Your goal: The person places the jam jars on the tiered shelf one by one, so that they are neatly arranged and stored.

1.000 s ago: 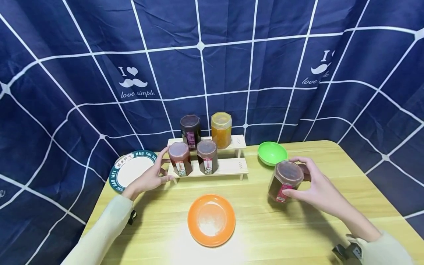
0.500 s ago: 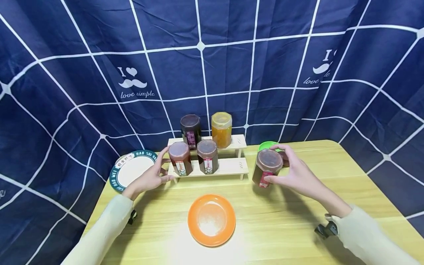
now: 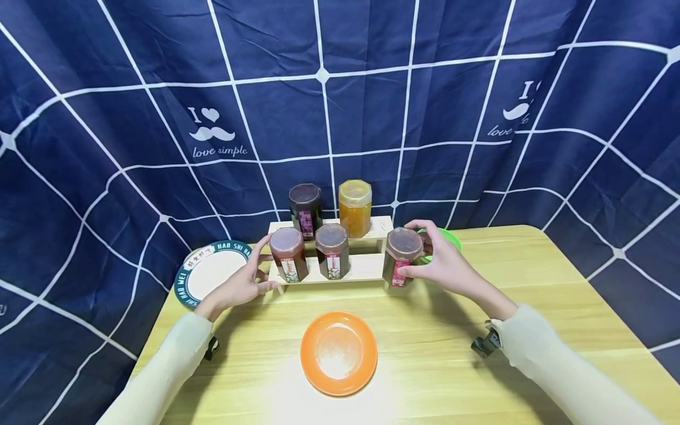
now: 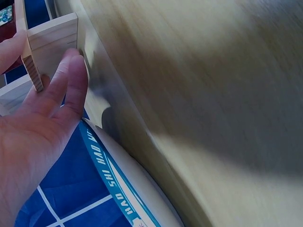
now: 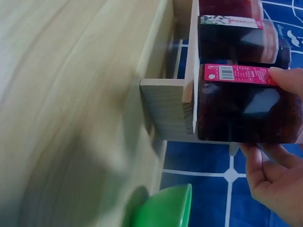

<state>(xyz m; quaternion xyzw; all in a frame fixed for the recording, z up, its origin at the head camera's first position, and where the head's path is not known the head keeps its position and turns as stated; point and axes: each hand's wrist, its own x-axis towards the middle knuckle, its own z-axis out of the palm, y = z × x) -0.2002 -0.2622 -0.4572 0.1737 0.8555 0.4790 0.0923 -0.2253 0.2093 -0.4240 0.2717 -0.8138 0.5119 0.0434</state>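
My right hand (image 3: 443,260) grips a dark jam jar (image 3: 402,254) with a pink label, thumb in front and fingers behind. The jar is upright at the right end of the lower tier of a two-step wooden rack (image 3: 366,268). In the right wrist view its base (image 5: 201,109) is against or just off the tier; I cannot tell which. On the left, my left hand (image 3: 241,286) holds the rack's end between thumb and fingers, beside a reddish jar (image 3: 289,255). Another dark jar (image 3: 333,252) stands mid-tier. Behind stand a purple-labelled jar (image 3: 306,212) and a yellow jar (image 3: 355,209).
An orange plate (image 3: 310,354) lies in front of the rack on the wooden table (image 3: 425,378). A green-rimmed white plate (image 3: 183,289) is left, under my left forearm. Partly hidden behind my right hand is a green bowl (image 3: 451,238). A blue curtain (image 3: 372,118) hangs behind.
My right hand has carried the pink-labelled jar leftward and away from me, from over the table to the lower tier's right end. The left hand has stayed on the rack.
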